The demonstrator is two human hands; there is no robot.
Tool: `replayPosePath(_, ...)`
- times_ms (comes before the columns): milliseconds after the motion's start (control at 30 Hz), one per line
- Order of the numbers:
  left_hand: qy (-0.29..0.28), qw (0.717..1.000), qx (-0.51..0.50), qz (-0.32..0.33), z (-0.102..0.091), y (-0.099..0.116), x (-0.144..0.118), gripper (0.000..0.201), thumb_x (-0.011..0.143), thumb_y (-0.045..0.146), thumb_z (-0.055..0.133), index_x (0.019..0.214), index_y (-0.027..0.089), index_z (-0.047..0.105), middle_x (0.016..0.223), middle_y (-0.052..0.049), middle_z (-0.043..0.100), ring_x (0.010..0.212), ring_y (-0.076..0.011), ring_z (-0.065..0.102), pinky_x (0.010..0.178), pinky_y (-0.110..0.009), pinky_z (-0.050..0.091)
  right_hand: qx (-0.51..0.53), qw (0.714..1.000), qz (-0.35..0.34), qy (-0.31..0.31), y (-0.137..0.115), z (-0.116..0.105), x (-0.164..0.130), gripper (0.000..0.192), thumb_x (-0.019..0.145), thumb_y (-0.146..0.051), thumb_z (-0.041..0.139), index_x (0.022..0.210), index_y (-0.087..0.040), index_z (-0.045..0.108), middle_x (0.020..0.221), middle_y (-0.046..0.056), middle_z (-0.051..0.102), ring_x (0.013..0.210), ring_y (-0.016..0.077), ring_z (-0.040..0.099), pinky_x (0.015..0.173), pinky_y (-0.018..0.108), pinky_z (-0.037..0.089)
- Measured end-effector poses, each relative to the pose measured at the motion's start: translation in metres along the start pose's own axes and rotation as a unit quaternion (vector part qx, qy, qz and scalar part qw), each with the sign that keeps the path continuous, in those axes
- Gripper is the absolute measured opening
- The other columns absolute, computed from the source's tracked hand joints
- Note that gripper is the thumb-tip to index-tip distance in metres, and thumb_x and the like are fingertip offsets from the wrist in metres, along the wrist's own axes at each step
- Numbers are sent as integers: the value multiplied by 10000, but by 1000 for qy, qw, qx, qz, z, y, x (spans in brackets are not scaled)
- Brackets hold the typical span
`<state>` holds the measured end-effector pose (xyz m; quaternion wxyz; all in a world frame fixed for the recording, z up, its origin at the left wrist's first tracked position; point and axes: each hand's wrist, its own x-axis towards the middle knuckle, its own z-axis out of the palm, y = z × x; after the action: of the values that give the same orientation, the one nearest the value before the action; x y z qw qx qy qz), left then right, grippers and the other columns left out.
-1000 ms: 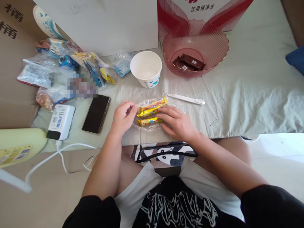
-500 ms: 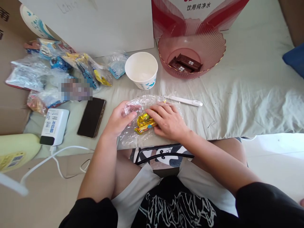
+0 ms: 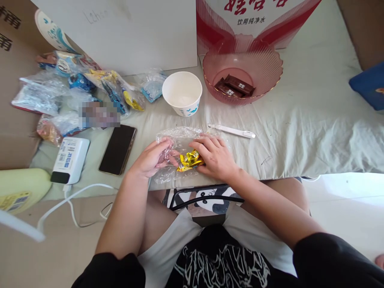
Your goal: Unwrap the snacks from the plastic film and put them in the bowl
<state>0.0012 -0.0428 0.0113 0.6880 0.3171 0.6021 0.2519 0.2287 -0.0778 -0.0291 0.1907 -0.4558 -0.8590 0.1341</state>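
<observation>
Working from a distance, I am guiding two bare hands over a bundle of yellow packets (image 3: 189, 161), which are lying bunched on the pale cloth (image 3: 288, 140) near its front edge. The right hand (image 3: 217, 158) is curling narrowly over the right end of the packets, its thumb and fingers closing about them. The left hand (image 3: 154, 158) is showing through clear plastic film (image 3: 186, 132) with its fingers half bent; I cannot tell whether it is pinching the film or only resting in its folds. Good handling, in my judgement, is calling for the right hand to be keeping the bundle together with light pressure, the left to be spreading the slack film without snagging a corner, and neither to be crushing the wrappers. Just beyond, a white cutter (image 3: 235, 131) is lying within easy brushing range, so I am favouring low, short finger movements.
</observation>
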Motion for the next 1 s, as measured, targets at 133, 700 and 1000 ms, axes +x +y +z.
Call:
replayPosePath(133, -1, 999, -26, 19, 7, 7, -1, 307, 783, 371, 741, 858, 211, 489, 630, -10, 693, 371, -121, 572, 320, -163, 147, 22, 1000, 7, 18, 4, 4, -1, 562, 836, -251, 668, 1391, -200, 601, 1358, 155, 664, 1275, 352, 556, 1013, 456, 405)
replayPosePath(700, -7, 981, -189, 34, 18, 6, 11, 226, 776, 271, 714, 775, 182, 507, 760, 15, 716, 320, -7, 348, 322, -155, 120, 115, 986, -5, 118, 10, 12, 1, 86, 932, -208, 593, 994, -239, 645, 955, 66, 755, 989, 241, 693, 837, 373, 452)
replayPosePath(1000, -28, 994, -92, 58, 11, 7, 18, 226, 779, 306, 699, 750, 187, 508, 659, 23, 628, 350, -13, 296, 361, -177, 112, 574, 777, 210, 147, 20, -21, -11, 506, 731, -594, 845, 1053, -277, 616, 967, 34, 739, 884, 243, 733, 849, 443, 612)
